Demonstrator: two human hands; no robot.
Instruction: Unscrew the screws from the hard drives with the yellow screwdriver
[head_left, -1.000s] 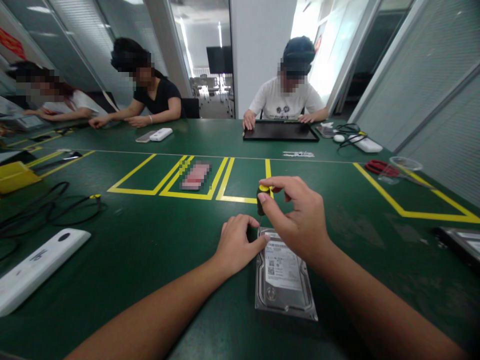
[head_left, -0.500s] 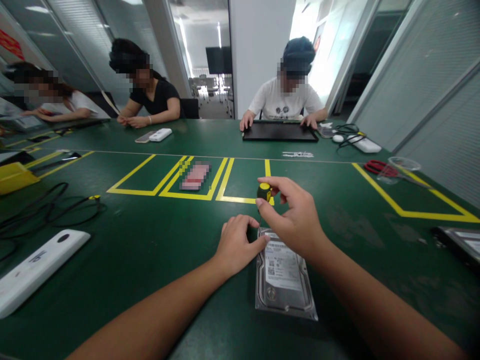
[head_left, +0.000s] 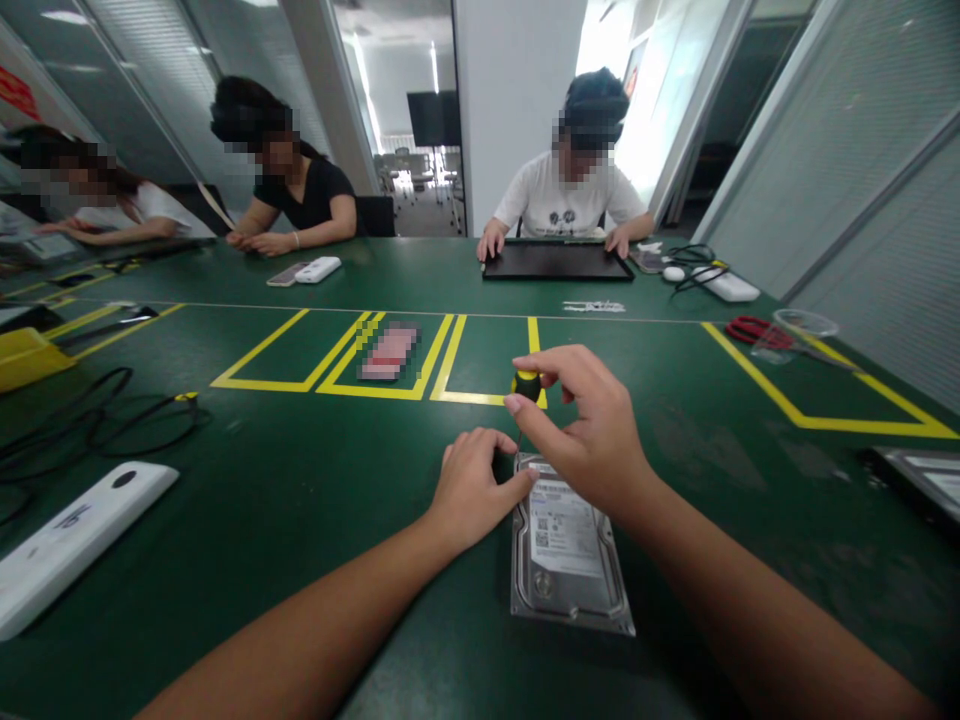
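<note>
A silver hard drive (head_left: pixel 568 560) with a white label lies flat on the green table in front of me. My right hand (head_left: pixel 589 425) pinches the yellow-and-black handle of a screwdriver (head_left: pixel 528 386) between thumb and fingers. The screwdriver stands nearly upright, its thin shaft reaching down to the drive's far left corner; the tip itself is too small to make out. My left hand (head_left: pixel 472 490) grips that same corner, thumb on the top face and index finger curled by the shaft. Its other fingers are partly hidden at the drive's left side.
Yellow tape marks outline areas on the table, one holding a blurred pink item (head_left: pixel 390 352). A white power bank (head_left: pixel 82 545) and black cables (head_left: pixel 112 420) lie left. Another drive (head_left: pixel 915 490) and red-handled scissors (head_left: pixel 757 332) are right. Across, a person handles a black panel (head_left: pixel 557 262).
The screwdriver handle has tilted or turned slightly in my right fingers, with less of its yellow cap showing. My left hand and the hard drive stay in place.
</note>
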